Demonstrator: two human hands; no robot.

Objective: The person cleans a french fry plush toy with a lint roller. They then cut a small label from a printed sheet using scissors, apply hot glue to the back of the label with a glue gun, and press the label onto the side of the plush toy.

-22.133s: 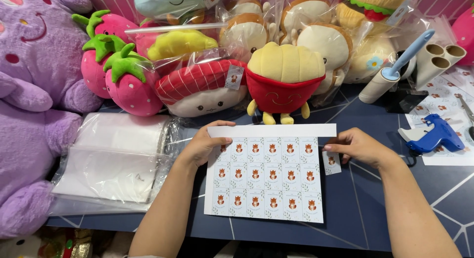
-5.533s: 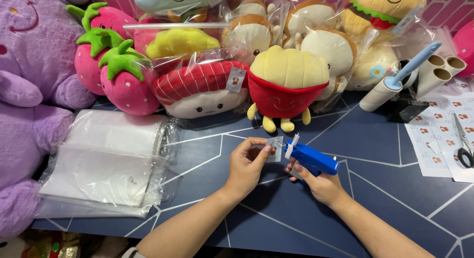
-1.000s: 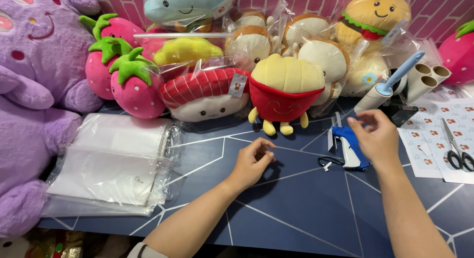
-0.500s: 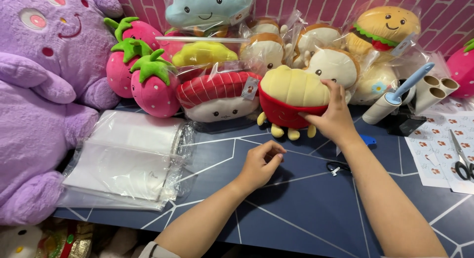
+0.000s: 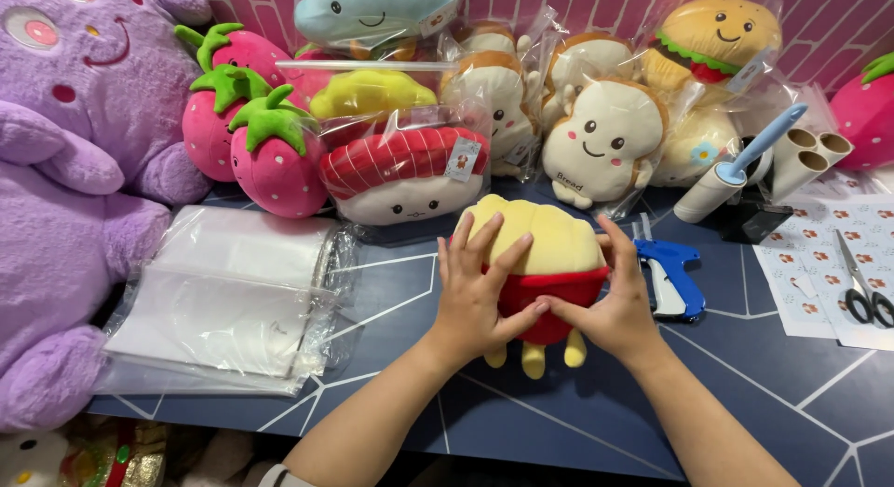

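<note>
A plush toy shaped like fries in a red box (image 5: pixel 549 259), with small yellow feet, lies on the dark blue table (image 5: pixel 745 394) in front of me. My left hand (image 5: pixel 480 291) grips its left side with fingers spread over the yellow top. My right hand (image 5: pixel 610 301) holds its right side and red lower part. A blue tagging gun (image 5: pixel 672 275) rests on the table just right of my right hand.
A stack of clear plastic bags (image 5: pixel 233 301) lies at the left. A large purple plush (image 5: pixel 65 170), strawberry plushes (image 5: pixel 270 152) and bagged food-shaped plushes (image 5: pixel 410 175) line the back. A lint roller (image 5: pixel 731 170), sticker sheets (image 5: pixel 819 263) and scissors (image 5: pixel 861 287) sit at the right.
The fries plush has come from the back row down to the table in front of me. Both hands have closed on it; the tagging gun now lies on the table.
</note>
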